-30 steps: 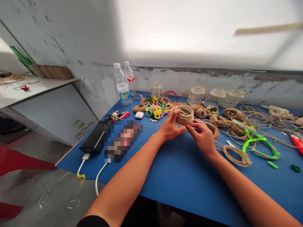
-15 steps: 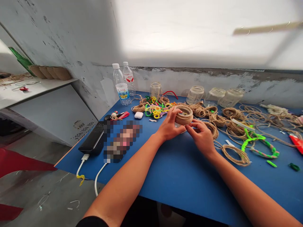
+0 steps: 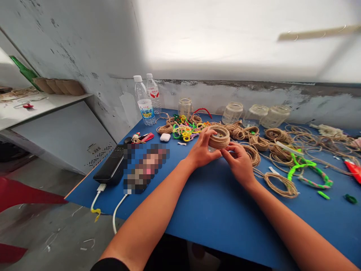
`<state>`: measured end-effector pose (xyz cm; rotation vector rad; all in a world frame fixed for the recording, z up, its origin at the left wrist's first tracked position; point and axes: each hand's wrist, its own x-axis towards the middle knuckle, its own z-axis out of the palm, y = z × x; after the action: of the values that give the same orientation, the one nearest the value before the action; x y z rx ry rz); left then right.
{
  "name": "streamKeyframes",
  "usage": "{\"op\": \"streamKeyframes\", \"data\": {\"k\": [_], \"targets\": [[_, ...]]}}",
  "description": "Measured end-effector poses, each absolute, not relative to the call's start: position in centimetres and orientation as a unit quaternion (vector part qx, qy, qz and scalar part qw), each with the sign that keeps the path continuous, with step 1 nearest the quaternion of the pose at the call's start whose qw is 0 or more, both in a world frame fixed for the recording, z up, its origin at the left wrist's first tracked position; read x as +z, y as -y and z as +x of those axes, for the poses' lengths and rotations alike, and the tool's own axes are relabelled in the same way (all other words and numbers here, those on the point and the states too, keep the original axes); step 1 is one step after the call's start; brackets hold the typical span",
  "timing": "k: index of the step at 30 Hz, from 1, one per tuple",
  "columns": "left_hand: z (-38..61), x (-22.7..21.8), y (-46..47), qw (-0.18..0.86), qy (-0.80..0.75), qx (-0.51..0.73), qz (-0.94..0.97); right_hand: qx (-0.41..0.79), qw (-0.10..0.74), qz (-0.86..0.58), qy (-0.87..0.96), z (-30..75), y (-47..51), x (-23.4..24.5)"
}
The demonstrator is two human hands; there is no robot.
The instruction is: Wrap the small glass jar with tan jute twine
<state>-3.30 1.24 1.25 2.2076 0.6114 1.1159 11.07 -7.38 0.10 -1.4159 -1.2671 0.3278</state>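
Both my hands hold a short glass jar wound with jute twine (image 3: 219, 140), tilted so its open mouth faces up and toward me. My left hand (image 3: 200, 149) grips its left side, with the fingers curled over the twine. My right hand (image 3: 239, 162) pinches the lower right edge between thumb and fingers. The jar's lower end is partly hidden behind my fingers. Loose coils of jute twine (image 3: 252, 155) lie just right of my right hand, and a twine ring (image 3: 281, 185) lies further right.
A blue table (image 3: 214, 203) holds empty glass jars (image 3: 232, 113), coloured pipe-cleaner links (image 3: 184, 128), plastic water bottles (image 3: 144, 101), keys, earbuds case, a black power bank (image 3: 110, 168) with white cables, and a blurred patch. A shelf stands at left; a stained wall runs behind.
My hands and the twine-wound jar stay almost in the same place. The whole view has shifted very slightly, and my fingers have barely shifted on the jar.
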Motion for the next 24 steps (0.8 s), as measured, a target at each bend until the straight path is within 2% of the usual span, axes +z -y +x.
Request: {"op": "streamKeyframes", "data": {"k": [6, 13, 24], "targets": [[-3.32, 1.28, -1.20, 0.290, -0.230, 0.420, 0.829, 0.125, 0.560, -0.606, 0.551, 11.21, 7.23, -0.24], [-3.33, 1.30, -1.11, 0.287, -0.230, 0.421, 0.829, 0.205, 0.560, -0.603, 0.530, 10.76, 7.53, 0.29], [-3.18, 0.90, -1.39, 0.282, -0.215, 0.434, 0.828, 0.229, 0.582, -0.591, 0.510, 10.89, 7.47, 0.21]]}}
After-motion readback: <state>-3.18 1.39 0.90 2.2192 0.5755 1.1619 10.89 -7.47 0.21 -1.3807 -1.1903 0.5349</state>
